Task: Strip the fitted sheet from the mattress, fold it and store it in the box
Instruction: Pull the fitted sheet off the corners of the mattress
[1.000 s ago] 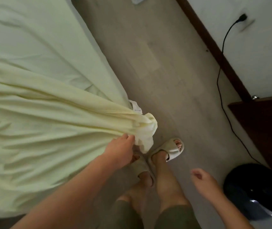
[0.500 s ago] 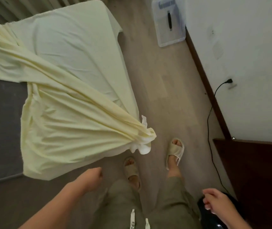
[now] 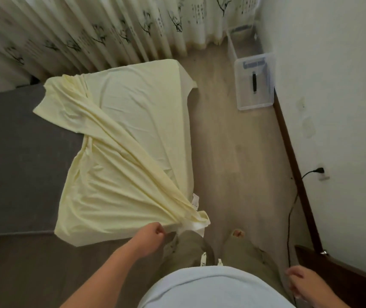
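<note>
Yellow fitted sheet (image 3: 115, 174) lies half peeled over the grey mattress (image 3: 17, 152), far corner still on. Your left hand (image 3: 152, 235) curls at its bunched corner, grasp unclear; your right hand (image 3: 304, 283) hangs empty. Folding and the box (image 3: 246, 90) remain.

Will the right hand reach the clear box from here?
Probably not: the right hand hangs at the person's side, the box stands far off by the wall. Only bare floor lies between.

The person wore a pale, light-blue top (image 3: 210, 287) and olive-green trousers (image 3: 188, 247), with two white drawstring ends (image 3: 203, 260) at the waist. Both forearms were bare down to the left hand (image 3: 153, 233) and the right hand (image 3: 299, 280). A small part of one foot (image 3: 238, 233) showed, blurred.
</note>
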